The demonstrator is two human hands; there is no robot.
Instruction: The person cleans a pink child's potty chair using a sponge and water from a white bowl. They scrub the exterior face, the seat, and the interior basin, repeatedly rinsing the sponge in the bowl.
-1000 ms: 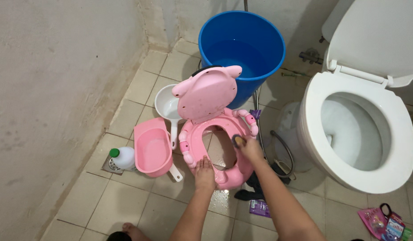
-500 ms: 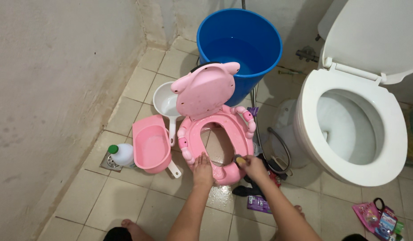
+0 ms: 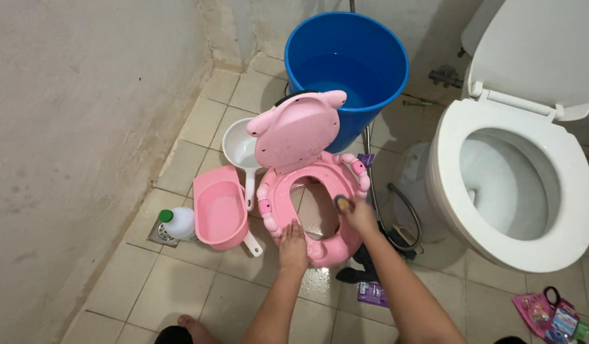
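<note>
The pink potty seat (image 3: 313, 210) is sitting on the tiled floor (image 3: 173, 286) just in front of the blue bucket (image 3: 345, 64). The left hand (image 3: 294, 245) is pressing its front rim, fingers together and flat. The right hand (image 3: 358, 215) is pinching a small sponge (image 3: 341, 204) against its right rim. Bright pink packets (image 3: 552, 315) are lying right of it; a white bottle (image 3: 177, 223), green-capped, left.

We see a blue bucket (image 3: 345, 64) holding water at the far wall, a white toilet (image 3: 517, 185) with its lid up on the right, a white ladle (image 3: 241, 153), a pink tub (image 3: 219, 213), a green-capped white bottle (image 3: 177, 223) by the floor drain (image 3: 159, 234), and colourful packets (image 3: 552, 317) near right.
</note>
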